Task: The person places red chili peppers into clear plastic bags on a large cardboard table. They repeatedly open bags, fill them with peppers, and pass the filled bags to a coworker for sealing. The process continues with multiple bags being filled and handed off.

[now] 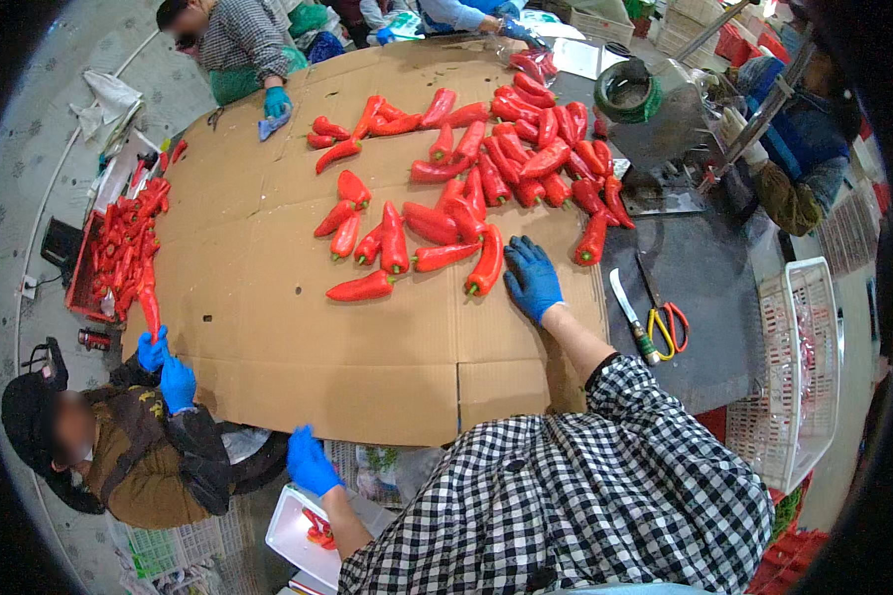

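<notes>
My right hand (533, 279), in a dark blue glove, lies on the cardboard-covered table (268, 327), its fingers spread, beside a long red pepper (485, 260). Several red peppers (521, 160) are scattered and heaped beyond it. My left hand (311, 461), in a bright blue glove, is at the table's near edge above a white tray (286, 518) with red pepper pieces in it; whether it grips anything cannot be seen. Right of my right hand, a curved knife (629, 312) and scissors with red and yellow handles (667, 331) lie on the dark tabletop (714, 297).
A co-worker at the left holds a red pepper (149, 305) near a red crate (85, 286) heaped with peppers. Others stand at the far side and right. A white plastic basket (778, 372) stands at the right. A green-rimmed round container (628, 91) is beyond the peppers.
</notes>
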### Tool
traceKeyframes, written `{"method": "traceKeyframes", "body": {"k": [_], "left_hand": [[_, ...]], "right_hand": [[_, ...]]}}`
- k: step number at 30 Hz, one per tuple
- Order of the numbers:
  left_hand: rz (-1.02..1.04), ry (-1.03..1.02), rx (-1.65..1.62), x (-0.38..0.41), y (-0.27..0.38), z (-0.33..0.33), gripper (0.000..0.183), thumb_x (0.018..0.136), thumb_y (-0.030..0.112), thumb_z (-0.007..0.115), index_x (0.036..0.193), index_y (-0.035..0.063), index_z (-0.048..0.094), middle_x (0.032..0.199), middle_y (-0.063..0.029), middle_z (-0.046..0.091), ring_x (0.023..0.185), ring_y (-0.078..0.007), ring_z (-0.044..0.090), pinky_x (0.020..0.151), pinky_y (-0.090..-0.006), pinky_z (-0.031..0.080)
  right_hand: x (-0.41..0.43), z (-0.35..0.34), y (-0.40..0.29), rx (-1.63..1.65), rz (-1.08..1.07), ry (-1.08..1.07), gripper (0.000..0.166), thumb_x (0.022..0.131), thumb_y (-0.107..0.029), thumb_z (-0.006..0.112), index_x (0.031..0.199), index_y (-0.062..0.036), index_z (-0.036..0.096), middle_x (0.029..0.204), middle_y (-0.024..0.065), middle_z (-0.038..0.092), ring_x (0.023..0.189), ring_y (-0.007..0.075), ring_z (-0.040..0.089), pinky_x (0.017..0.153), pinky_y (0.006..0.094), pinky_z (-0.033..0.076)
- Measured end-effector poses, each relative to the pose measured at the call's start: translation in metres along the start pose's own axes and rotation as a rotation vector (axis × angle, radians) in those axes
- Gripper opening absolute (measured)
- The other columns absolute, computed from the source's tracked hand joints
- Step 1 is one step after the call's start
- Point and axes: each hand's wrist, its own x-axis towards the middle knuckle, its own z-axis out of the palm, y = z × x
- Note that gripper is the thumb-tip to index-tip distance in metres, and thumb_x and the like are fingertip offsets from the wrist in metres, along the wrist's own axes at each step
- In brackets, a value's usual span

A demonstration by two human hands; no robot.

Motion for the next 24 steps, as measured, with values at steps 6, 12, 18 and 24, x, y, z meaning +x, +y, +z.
{"method": "traceKeyframes", "body": {"k": [6,12,18,24], "left_hand": [[-0.226,0.118,0.104,0.013,-0.021,-0.021,0.031,0.089,0.008,0.055,0.119,0.0024,0.062,0.123,-0.0164,0.061,0.113,-0.0312,0.057,0.098,-0.0403,0.043],[-0.036,-0.04,-0.157,0.044,0.058,0.041,0.043,0.087,0.006,0.06,0.13,0.0035,0.054,0.135,-0.017,0.051,0.123,-0.032,0.049,0.103,-0.0418,0.039],[-0.036,-0.031,-0.344,0.08,0.142,0.095,0.058,0.084,0.007,0.064,0.139,0.0078,0.044,0.144,-0.015,0.04,0.133,-0.0307,0.038,0.111,-0.0435,0.029],[0.227,-0.169,0.114,0.085,0.171,0.138,0.054,0.085,0.015,0.062,0.137,0.0128,0.046,0.144,-0.0134,0.041,0.133,-0.0315,0.037,0.112,-0.0489,0.024]], "right_hand": [[0.002,-0.002,-0.005,-0.024,0.006,0.001,0.043,0.08,-0.015,0.059,0.121,-0.0027,0.055,0.135,0.02,0.048,0.128,0.0392,0.041,0.109,0.0482,0.03],[0.002,-0.004,-0.006,-0.016,0.018,-0.007,0.043,0.08,-0.015,0.059,0.121,-0.0029,0.055,0.136,0.0201,0.047,0.128,0.0395,0.041,0.109,0.0489,0.031],[0.001,-0.007,-0.008,-0.01,0.013,-0.007,0.043,0.08,-0.016,0.059,0.12,-0.0027,0.056,0.135,0.0202,0.048,0.128,0.0392,0.041,0.109,0.0475,0.031],[0.001,-0.01,-0.011,-0.023,0.016,-0.016,0.044,0.08,-0.018,0.061,0.122,-0.0039,0.055,0.134,0.0207,0.048,0.128,0.0403,0.041,0.108,0.0486,0.031]]}}
